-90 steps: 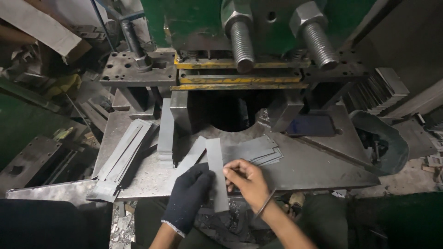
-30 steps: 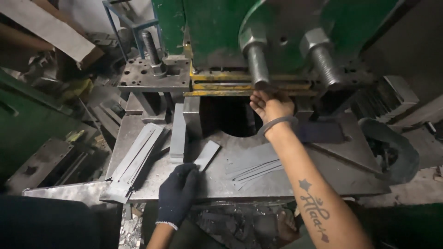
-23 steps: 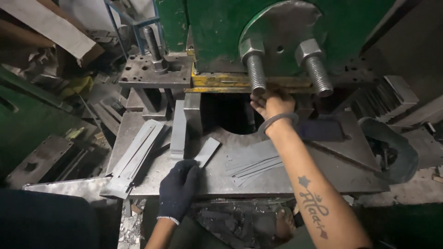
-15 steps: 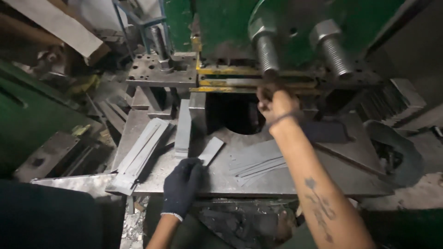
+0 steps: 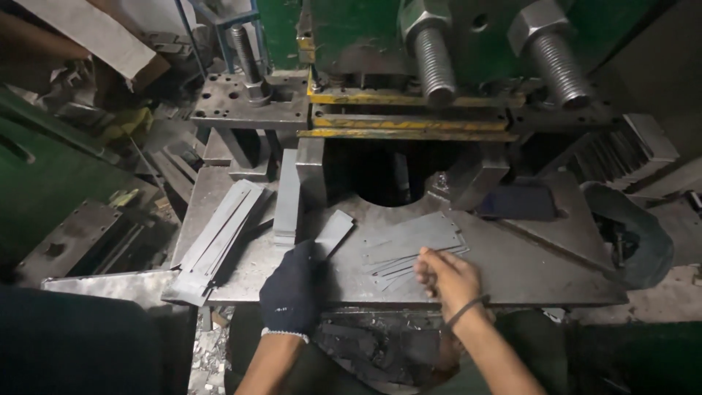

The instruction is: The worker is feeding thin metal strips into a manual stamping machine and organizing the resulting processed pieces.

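My bare right hand [image 5: 447, 278] has its fingers curled loosely on the stack of thin metal strips [image 5: 413, 245] at its eleven o'clock, pinching the near edges; how firm the grip is I cannot tell. My gloved left hand [image 5: 291, 291] lies flat, fingertips on a short metal plate [image 5: 333, 232] at one o'clock. Those edges look sharp: a slip could cut my bare fingers, or fan the strips toward the press opening [image 5: 395, 175] at twelve.
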